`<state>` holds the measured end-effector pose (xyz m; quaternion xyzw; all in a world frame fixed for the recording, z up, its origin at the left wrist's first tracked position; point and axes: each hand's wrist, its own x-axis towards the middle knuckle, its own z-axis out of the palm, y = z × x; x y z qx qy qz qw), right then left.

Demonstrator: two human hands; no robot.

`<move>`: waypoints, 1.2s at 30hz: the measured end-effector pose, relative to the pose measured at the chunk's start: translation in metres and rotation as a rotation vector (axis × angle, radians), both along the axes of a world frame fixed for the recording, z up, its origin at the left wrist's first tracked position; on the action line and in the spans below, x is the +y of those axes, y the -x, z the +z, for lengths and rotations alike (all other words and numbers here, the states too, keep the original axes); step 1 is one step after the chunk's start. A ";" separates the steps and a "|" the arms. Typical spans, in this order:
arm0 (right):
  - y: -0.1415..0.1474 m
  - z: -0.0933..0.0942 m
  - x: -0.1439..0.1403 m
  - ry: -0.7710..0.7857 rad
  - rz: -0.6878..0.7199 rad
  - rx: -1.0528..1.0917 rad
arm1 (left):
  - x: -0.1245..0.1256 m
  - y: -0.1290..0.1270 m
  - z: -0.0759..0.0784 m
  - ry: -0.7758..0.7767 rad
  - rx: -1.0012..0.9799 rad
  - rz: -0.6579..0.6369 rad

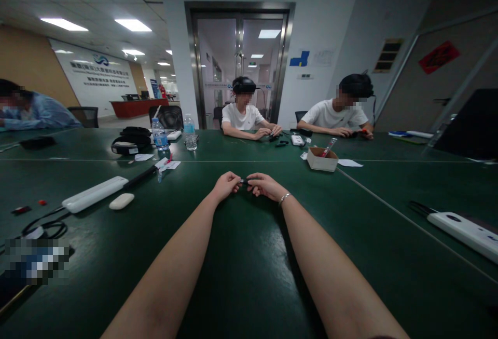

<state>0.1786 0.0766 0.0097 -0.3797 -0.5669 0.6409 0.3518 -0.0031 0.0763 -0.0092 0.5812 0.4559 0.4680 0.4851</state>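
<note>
Small dark item (pixel 244 180) at frame centre, pinched between both hands just above the green table (pixel 249 256). Only a short sliver shows between the fingertips; its shape and make cannot be told, the rest being hidden in the fingers. Left hand (pixel 226 185) has fingers curled in, tips closed on the item's left end. Right hand (pixel 265 185) likewise closed on the right end, a thin bracelet (pixel 284 199) at the wrist. Both forearms run in from the bottom edge, cut off there.

Nothing lies between the hands and the viewer. Left of centre: a white oval piece (pixel 121 201), a long white bar (pixel 94 194) with a dark rod off its far end, small red bits at far left, a black cable (pixel 42 225) beside a pixelated patch at lower left. Mid-left farther back: two water bottles (pixel 159 134), a black headset (pixel 130 140), paper scraps. Right of centre: a small cardboard box (pixel 321 159) with a red-tipped tool sticking out. Lower right: a white device (pixel 462 230), cut by the frame edge.

Across the table, two people in white shirts sit with hands on small dark items. A third person in blue is cut off at upper left. Glass door behind them.
</note>
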 end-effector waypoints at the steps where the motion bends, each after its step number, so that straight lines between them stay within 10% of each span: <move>1: 0.000 0.000 0.000 0.000 -0.009 -0.007 | 0.000 0.000 0.000 -0.003 -0.001 -0.005; 36: 0.001 -0.002 0.001 -0.010 0.014 -0.025 | -0.005 -0.004 0.005 -0.077 0.180 -0.059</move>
